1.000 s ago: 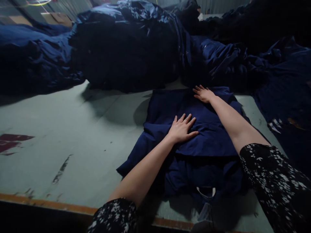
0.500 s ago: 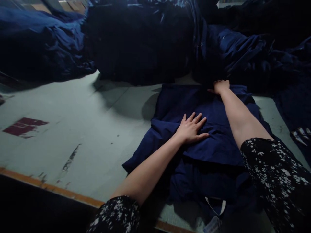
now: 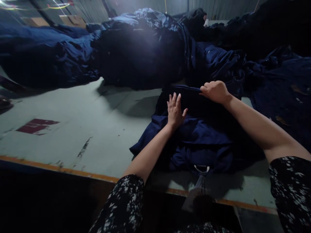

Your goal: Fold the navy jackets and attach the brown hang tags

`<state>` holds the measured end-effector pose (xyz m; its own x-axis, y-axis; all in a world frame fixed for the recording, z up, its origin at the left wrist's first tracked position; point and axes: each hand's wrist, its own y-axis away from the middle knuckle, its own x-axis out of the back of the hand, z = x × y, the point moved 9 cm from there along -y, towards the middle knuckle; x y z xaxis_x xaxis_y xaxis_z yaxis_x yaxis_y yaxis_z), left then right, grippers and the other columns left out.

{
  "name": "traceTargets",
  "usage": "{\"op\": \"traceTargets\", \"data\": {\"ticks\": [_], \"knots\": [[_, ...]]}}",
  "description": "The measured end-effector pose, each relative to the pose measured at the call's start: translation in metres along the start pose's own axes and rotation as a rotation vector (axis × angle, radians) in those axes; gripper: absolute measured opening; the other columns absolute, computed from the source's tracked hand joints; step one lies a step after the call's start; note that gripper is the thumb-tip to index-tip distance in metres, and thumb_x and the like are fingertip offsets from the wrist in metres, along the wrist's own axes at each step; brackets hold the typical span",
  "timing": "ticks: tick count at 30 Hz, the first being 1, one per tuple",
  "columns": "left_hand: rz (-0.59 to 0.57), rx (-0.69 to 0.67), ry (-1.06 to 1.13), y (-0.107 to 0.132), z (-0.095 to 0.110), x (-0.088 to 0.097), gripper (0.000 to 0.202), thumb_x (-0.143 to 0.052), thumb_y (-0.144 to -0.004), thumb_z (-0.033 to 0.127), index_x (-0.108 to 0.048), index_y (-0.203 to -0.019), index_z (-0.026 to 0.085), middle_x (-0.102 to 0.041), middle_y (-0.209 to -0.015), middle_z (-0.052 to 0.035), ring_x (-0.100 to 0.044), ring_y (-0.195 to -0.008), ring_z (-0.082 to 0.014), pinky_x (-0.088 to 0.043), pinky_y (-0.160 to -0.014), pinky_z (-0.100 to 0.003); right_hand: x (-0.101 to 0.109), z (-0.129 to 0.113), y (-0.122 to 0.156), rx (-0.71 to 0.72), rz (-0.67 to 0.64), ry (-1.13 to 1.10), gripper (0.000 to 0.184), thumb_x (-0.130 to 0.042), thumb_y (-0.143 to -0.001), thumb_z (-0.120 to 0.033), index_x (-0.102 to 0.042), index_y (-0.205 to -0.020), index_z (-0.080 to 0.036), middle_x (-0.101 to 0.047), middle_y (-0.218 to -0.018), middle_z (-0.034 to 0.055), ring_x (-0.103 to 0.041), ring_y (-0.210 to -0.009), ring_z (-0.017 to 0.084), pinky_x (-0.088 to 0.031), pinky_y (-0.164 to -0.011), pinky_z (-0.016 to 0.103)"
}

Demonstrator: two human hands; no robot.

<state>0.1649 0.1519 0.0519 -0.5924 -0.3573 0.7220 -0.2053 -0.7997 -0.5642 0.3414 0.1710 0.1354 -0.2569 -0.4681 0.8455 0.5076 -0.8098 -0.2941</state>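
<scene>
A navy blue garment (image 3: 194,139) lies on the pale green table (image 3: 80,119) in front of me. My right hand (image 3: 215,91) is closed on the garment's far edge and holds it lifted off the table. My left hand (image 3: 175,110) rests on the cloth just below that raised edge, fingers stretched out and slightly apart. A white tag or label (image 3: 201,169) shows at the garment's near edge.
Big heaps of dark blue cloth (image 3: 141,51) fill the back of the table from left to right. More dark fabric (image 3: 286,90) lies at the right. The table's orange front edge (image 3: 60,170) runs close to me. A dark red patch (image 3: 37,125) marks the tabletop at left.
My right hand went from lying flat on the far part of the garment to gripping its far edge and lifting it. My left hand slid further up the cloth.
</scene>
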Motion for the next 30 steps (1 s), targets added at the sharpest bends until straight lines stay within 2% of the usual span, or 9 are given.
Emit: {"op": "traceTargets", "data": {"ticks": [3, 5, 9, 14, 17, 20, 23, 27, 30], "knots": [[0.071, -0.155, -0.13, -0.018, 0.011, 0.039, 0.058, -0.053, -0.104, 0.027, -0.051, -0.161, 0.026, -0.051, -0.167, -0.01, -0.026, -0.166, -0.0297, -0.013, -0.136, -0.06, 0.04, -0.029, 0.048, 0.091, 0.009, -0.023, 0.049, -0.03, -0.113, -0.049, -0.073, -0.111, -0.026, -0.074, -0.106, 0.0094, -0.061, -0.091, 0.025, -0.031, -0.07, 0.035], [-0.017, -0.233, -0.166, -0.028, 0.006, 0.052, 0.041, -0.05, -0.102, 0.02, -0.074, -0.134, 0.03, -0.076, -0.133, -0.0069, -0.056, -0.146, -0.0276, -0.022, -0.134, -0.059, 0.059, -0.035, 0.082, 0.073, 0.004, -0.063, 0.049, -0.03, -0.113, -0.05, -0.073, -0.11, -0.027, -0.074, -0.105, 0.0084, -0.059, -0.091, 0.024, -0.03, -0.071, 0.035], [-0.133, -0.216, -0.265, -0.031, -0.018, 0.068, 0.024, -0.056, -0.094, 0.017, -0.079, -0.091, 0.025, -0.079, -0.102, -0.0094, -0.068, -0.116, -0.0289, -0.044, -0.116, -0.054, 0.076, -0.021, 0.139, -0.072, -0.02, -0.093, 0.045, -0.038, -0.112, -0.047, -0.074, -0.114, -0.02, -0.073, -0.107, 0.013, -0.054, -0.09, 0.024, -0.03, -0.07, 0.036], [0.062, -0.086, -0.309, -0.014, -0.013, 0.132, 0.021, -0.056, -0.099, 0.023, -0.077, -0.098, 0.021, -0.07, -0.125, -0.0125, -0.055, -0.128, -0.031, -0.043, -0.108, -0.055, 0.068, 0.022, 0.188, -0.342, -0.043, -0.059, 0.032, -0.05, -0.103, -0.025, -0.074, -0.122, -0.014, -0.07, -0.119, 0.0187, -0.054, -0.099, 0.028, -0.033, -0.075, 0.038], [0.051, -0.071, -0.344, 0.006, -0.008, 0.174, 0.023, -0.053, -0.103, 0.026, -0.076, -0.102, 0.02, -0.066, -0.125, -0.012, -0.052, -0.128, -0.0299, -0.041, -0.109, -0.055, 0.069, 0.048, 0.224, -0.534, -0.017, -0.115, 0.036, -0.049, -0.099, -0.02, -0.075, -0.123, -0.014, -0.069, -0.123, 0.0184, -0.057, -0.103, 0.028, -0.036, -0.077, 0.038], [-0.019, -0.177, -0.373, 0.047, -0.005, 0.202, 0.026, -0.051, -0.102, 0.025, -0.075, -0.111, 0.021, -0.066, -0.119, -0.0125, -0.054, -0.126, -0.0303, -0.042, -0.111, -0.053, 0.087, 0.046, 0.262, -0.496, 0.137, -0.176, 0.036, -0.05, -0.102, -0.026, -0.076, -0.126, -0.022, -0.071, -0.121, 0.014, -0.06, -0.109, 0.03, -0.043, -0.081, 0.038], [-0.224, -0.306, -0.448, 0.11, -0.011, 0.193, 0.027, -0.052, -0.094, 0.017, -0.074, -0.107, 0.025, -0.067, -0.108, -0.0115, -0.06, -0.117, -0.0304, -0.047, -0.107, -0.049, 0.084, 0.015, 0.297, -0.307, 0.104, -0.233, 0.035, -0.054, -0.099, -0.025, -0.08, -0.122, -0.027, -0.075, -0.118, 0.0135, -0.064, -0.109, 0.031, -0.05, -0.088, 0.043], [-0.636, -0.396, -0.422, 0.187, -0.025, 0.146, 0.029, -0.049, -0.087, 0.009, -0.072, -0.09, 0.026, -0.068, -0.093, -0.0112, -0.066, -0.096, -0.0282, -0.055, -0.089, -0.043, 0.038, -0.034, 0.33, -0.101, -0.236, -0.34, 0.051, -0.054, -0.085, -0.008, -0.082, -0.122, -0.029, -0.079, -0.118, 0.0106, -0.07, -0.106, 0.031, -0.055, -0.091, 0.044], [-0.57, -0.321, -0.363, 0.192, -0.03, 0.148, 0.033, -0.053, -0.084, 0.011, -0.076, -0.101, 0.028, -0.071, -0.102, -0.0125, -0.067, -0.104, -0.0312, -0.056, -0.096, -0.047, 0.033, -0.032, 0.341, -0.168, -0.219, -0.411, 0.055, -0.051, -0.087, -0.009, -0.079, -0.13, -0.03, -0.078, -0.124, 0.009, -0.071, -0.113, 0.031, -0.055, -0.099, 0.046]]}}
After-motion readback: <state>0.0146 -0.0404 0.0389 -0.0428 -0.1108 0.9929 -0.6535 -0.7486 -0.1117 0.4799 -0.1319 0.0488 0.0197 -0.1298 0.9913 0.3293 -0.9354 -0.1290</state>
